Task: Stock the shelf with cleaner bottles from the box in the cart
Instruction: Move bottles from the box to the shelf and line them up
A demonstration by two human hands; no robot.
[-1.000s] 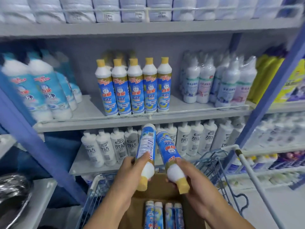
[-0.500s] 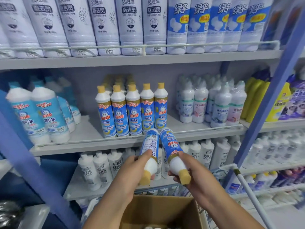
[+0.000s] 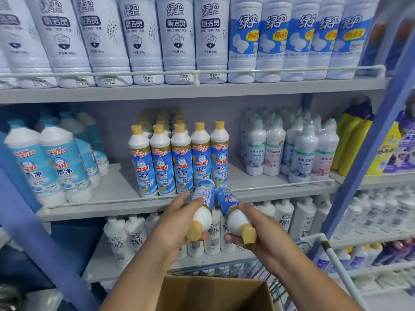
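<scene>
Each hand grips one smooth, round plastic cleaner bottle, bases aimed at the middle shelf's [image 3: 116, 198] front edge: left hand [image 3: 177, 223] around the left bottle [image 3: 203, 203], right hand [image 3: 258, 232] around the right bottle [image 3: 231, 207]. Matching yellow-capped bottles [image 3: 179, 158] stand upright there. The brown cardboard box [image 3: 213, 295] sits below.

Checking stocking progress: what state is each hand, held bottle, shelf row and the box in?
left hand: grips a bottle
right hand: grips a bottle
left bottle: capped, base toward shelf
right bottle: capped, base toward shelf
yellow-capped row: upright, capped
middle shelf: bare stretch left of row
cardboard box: open
</scene>
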